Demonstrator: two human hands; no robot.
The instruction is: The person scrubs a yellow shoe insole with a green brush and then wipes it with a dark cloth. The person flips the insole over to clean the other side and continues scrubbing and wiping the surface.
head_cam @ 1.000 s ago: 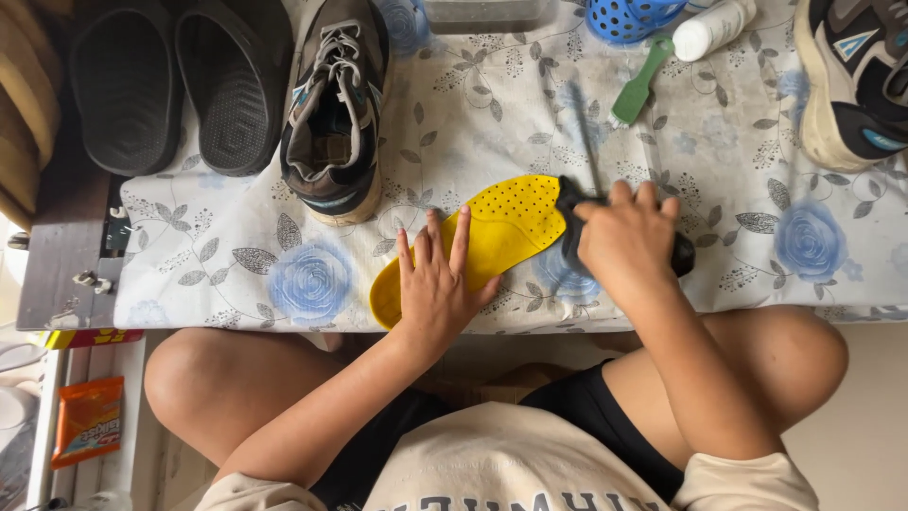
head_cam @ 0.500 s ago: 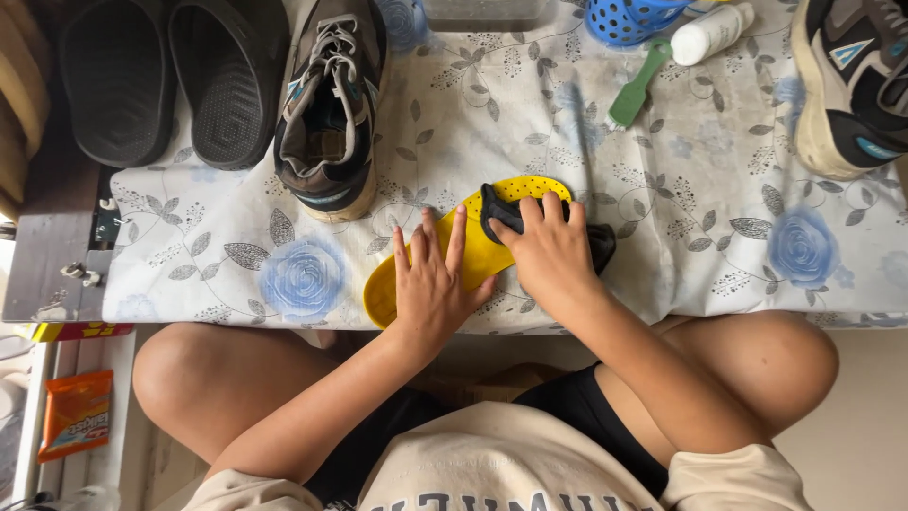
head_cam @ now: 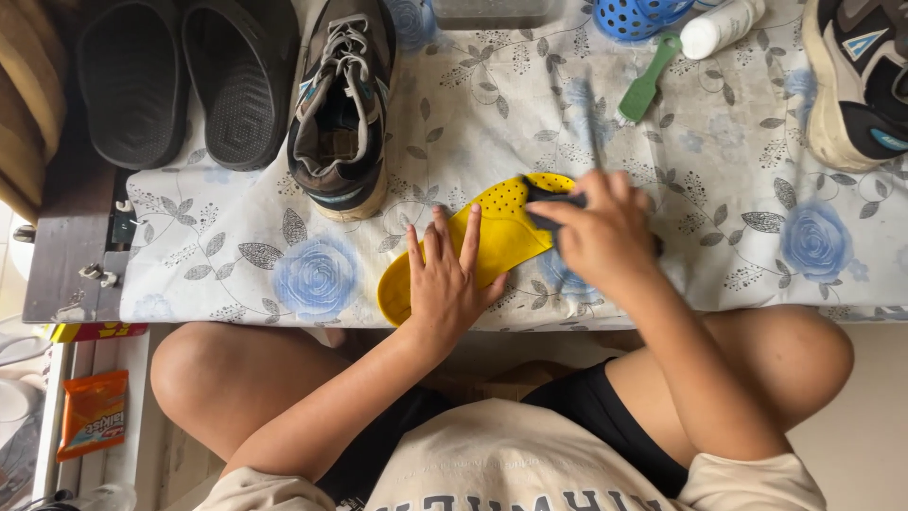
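right hand (head_cam: 601, 232): grip is wrapped tight around a dark brush (head_cam: 553, 203), pressing it onto the toe end of the insole, a bit blurry so can't make out the bristles
left hand (head_cam: 445, 279): fingers spread flat, nothing grabbed, just pinning the insole down
insole (head_cam: 497, 232): yellow, perforated, lying slantwise near the front edge of the tabletop, heel end toward the person
tabletop (head_cam: 738, 246): covered in a white cloth with blue roses
sneaker (head_cam: 339, 104): dark one just up-left of the insole, laces loose
slides (head_cam: 180, 80): black pair, far left
other sneaker (head_cam: 861, 76): top right corner
green brush (head_cam: 645, 90): beside a white bottle (head_cam: 721, 26) and blue basket (head_cam: 643, 14), well behind the hands
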